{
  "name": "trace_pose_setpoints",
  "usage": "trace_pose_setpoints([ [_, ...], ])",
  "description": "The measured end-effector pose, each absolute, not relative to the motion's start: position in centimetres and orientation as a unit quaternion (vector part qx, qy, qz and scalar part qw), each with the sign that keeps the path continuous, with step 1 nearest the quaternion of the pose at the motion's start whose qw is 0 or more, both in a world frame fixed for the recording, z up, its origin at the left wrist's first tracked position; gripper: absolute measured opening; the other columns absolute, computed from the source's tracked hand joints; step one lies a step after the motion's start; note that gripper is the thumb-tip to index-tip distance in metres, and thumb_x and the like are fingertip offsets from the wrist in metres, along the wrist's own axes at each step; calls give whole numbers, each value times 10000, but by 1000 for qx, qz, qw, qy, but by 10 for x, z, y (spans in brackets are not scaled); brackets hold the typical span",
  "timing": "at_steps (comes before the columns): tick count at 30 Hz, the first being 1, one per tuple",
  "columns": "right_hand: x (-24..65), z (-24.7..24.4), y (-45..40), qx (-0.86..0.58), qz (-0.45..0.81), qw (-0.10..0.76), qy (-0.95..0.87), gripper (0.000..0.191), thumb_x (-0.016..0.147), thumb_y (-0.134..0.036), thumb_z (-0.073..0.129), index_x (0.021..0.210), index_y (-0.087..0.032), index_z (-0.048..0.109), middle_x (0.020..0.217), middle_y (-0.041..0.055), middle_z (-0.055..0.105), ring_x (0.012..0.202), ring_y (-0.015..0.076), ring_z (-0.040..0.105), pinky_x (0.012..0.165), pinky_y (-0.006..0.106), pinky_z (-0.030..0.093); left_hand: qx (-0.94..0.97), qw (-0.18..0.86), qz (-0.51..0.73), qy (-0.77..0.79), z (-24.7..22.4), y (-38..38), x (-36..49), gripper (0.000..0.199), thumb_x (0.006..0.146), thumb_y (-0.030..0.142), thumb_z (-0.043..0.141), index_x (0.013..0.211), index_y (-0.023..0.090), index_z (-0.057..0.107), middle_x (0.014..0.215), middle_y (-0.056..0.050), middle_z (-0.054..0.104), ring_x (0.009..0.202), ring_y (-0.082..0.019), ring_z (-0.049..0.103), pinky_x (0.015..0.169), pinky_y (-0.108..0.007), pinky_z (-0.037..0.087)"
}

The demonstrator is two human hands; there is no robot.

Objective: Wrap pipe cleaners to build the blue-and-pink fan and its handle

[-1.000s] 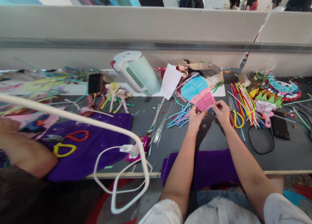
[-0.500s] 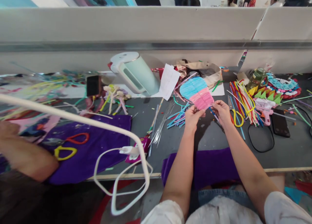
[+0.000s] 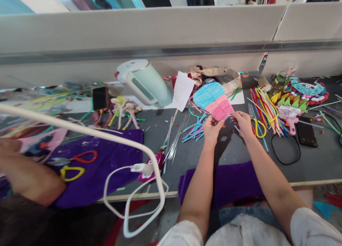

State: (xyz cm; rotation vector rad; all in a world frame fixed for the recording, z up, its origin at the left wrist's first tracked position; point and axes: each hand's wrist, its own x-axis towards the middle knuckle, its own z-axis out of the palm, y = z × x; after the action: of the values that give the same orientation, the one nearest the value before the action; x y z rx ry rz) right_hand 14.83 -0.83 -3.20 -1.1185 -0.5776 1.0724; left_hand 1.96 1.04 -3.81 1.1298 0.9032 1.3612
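Observation:
A flat panel of blue and pink pipe cleaners is held up over the grey table, its blue part at the far left and its pink part nearer me. My left hand is closed on the lower pink edge, thumb on top. At the right corner of that edge, my right hand pinches with thumb and fingertips; whether a separate strand is in the pinch is too small to tell. A pile of blue and purple pipe cleaner pieces lies left of my left hand. Yellow-handled scissors rest just right of my right hand.
A pale green kettle and a white paper stand beyond. Colourful pipe cleaners, a pink glue gun and a black phone lie right. A white cable arches at left, near a co-worker's arm.
The panel has tilted slightly, and its blue end sits a little further left. Both hands keep their hold almost in place. The whole view has shifted slightly.

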Motion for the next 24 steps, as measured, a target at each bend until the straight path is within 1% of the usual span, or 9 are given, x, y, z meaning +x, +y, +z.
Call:
trace_pose_setpoints([
  [4, 144, -28, -11, -432, 532, 683, -252, 155, 652, -311, 692, 685, -183, 610, 607, -15, 641, 504, 75, 544, 454, 170, 397, 419, 602, 576, 361, -37, 13, 17, 256, 579, 264, 787, 769, 162, 647, 602, 25, 611, 467, -92, 532, 539, -257, 507],
  [6, 144, -27, -13, -388, 572, 672, -266, 177, 652, -318, 718, 689, -188, 603, 621, -17, 642, 517, 77, 551, 472, 173, 417, 397, 634, 564, 348, -36, 14, 15, 263, 585, 273, 787, 783, 158, 656, 616, 15, 628, 484, -92, 547, 561, -260, 518],
  [9, 143, -26, -14, -366, 581, 668, -286, 219, 671, -359, 734, 690, -192, 593, 630, -22, 634, 513, 71, 540, 472, 175, 419, 373, 676, 544, 329, -34, 14, 14, 322, 588, 284, 792, 857, 159, 666, 777, -41, 704, 650, -144, 654, 629, -270, 535],
  [12, 141, -27, -14, -417, 510, 685, -311, 262, 698, -428, 717, 737, -192, 610, 649, -21, 638, 516, 67, 529, 462, 171, 408, 363, 679, 545, 332, -33, 14, 15, 382, 580, 294, 807, 910, 165, 663, 913, -71, 724, 771, -182, 695, 680, -278, 544],
  [15, 140, -29, -13, -457, 431, 704, -332, 304, 720, -477, 693, 753, -186, 610, 656, -19, 632, 516, 64, 515, 443, 169, 391, 357, 661, 555, 357, -33, 14, 15, 392, 577, 308, 816, 905, 164, 656, 879, -61, 729, 744, -184, 704, 673, -275, 551],
  [18, 144, -31, -11, -450, 408, 722, -331, 295, 731, -465, 690, 769, -187, 599, 677, -19, 633, 541, 67, 531, 448, 168, 400, 352, 652, 564, 365, -34, 15, 14, 386, 583, 317, 811, 899, 161, 651, 827, -50, 729, 717, -184, 707, 653, -270, 555],
  [20, 147, -32, -11, -427, 432, 722, -330, 301, 700, -429, 729, 850, -201, 600, 734, -19, 653, 596, 81, 573, 466, 170, 431, 350, 652, 566, 363, -34, 15, 14, 374, 588, 305, 803, 897, 159, 650, 817, -45, 728, 703, -181, 707, 641, -268, 557],
  [22, 149, -32, -10, -397, 486, 707, -327, 373, 657, -385, 776, 941, -213, 606, 786, -18, 666, 645, 96, 603, 485, 176, 464, 353, 655, 562, 361, -34, 14, 13, 355, 592, 288, 793, 887, 155, 648, 806, -43, 725, 685, -179, 706, 627, -267, 558],
  [24, 150, -32, -9, -377, 534, 685, -321, 387, 633, -350, 800, 947, -202, 629, 773, -19, 658, 643, 93, 600, 488, 173, 472, 360, 655, 556, 364, -34, 13, 14, 333, 589, 276, 786, 861, 150, 640, 779, -41, 719, 661, -179, 703, 603, -263, 554],
])
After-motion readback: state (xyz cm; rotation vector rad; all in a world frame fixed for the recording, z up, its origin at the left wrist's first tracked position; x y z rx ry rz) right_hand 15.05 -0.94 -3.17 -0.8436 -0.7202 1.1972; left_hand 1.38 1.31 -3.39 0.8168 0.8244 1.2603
